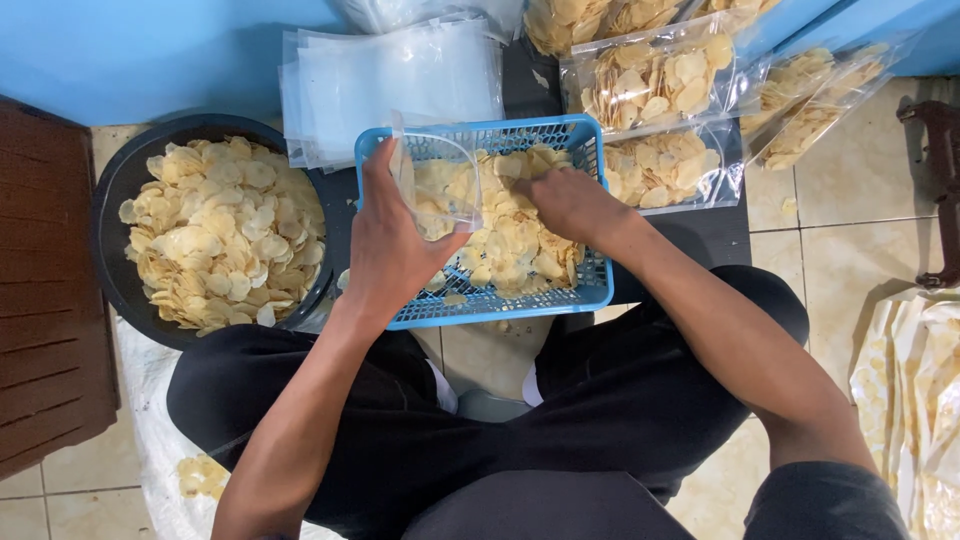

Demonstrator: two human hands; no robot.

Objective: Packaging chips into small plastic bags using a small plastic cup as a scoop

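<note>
Item 1: left hand [392, 250]. Fingers wrapped around a clear plastic bag [437, 185], which stands mouth-up over the near-left part of a blue basket [590, 135]. The bag already shows a small load of pale chips at its bottom. Grip closed on the bag's side.

Item 2: right hand [568, 203]. Palm down inside the basket, fingers curled into the heap of chips [515, 245]. Whether the fingers are closed on chips or merely resting among them cannot be told, since the fingertips are buried.

Item 3: basket. Slotted blue plastic, rectangular, resting across the person's lap and a dark mat, filled with thin, round, pale yellow chips.

Item 4: black tub [115, 190]. Round, to the left of the basket, heaped with the same chips.

Item 5: stack of empty bags [390, 80]. Flat clear sleeves, lying just beyond the basket's far-left corner.

Item 6: filled bags [655, 80]. Several clear packs of chips, lying beyond and to the right of the basket.

Handling notes, as judgement: the chips look dry, thin and brittle, so a loose cupped handful would likely suit them better than a squeeze. The bag appears light, limp and slippery; it probably keeps its mouth open only while held near the rim, and its weight would grow little as it fills. The basket looks stiff enough to lift by its rim.
</note>
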